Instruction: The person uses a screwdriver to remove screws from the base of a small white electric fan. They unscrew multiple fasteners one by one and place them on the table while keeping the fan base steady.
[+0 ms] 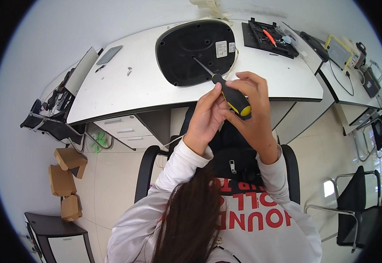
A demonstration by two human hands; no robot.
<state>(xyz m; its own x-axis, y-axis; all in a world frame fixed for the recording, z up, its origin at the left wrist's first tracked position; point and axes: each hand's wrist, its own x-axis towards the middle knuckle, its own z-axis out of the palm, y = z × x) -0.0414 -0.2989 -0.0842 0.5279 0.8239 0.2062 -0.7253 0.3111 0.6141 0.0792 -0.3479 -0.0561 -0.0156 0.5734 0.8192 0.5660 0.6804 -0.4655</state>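
A screwdriver (235, 97) with a black and yellow handle points away to the far left, its tip over a hole in a black rounded plastic base (180, 55). Whether the tip touches a screw there is too small to tell. My right hand (257, 116) curls around the handle, thumb on one side and fingers on the other. With its thumb and fingers, my left hand (206, 115) holds the handle's near side close to the shaft. The base lies underside up on the white desk (125, 94), showing two pale labels and several screw holes.
Small metal pieces (129, 71) and a grey flat tablet-like object (109, 55) lie on the desk's left. At the back right stands a black tool case (272, 37) with an orange-handled tool. A pale cable (234, 65) runs beside the base. Cardboard boxes (62, 180) sit on the floor left.
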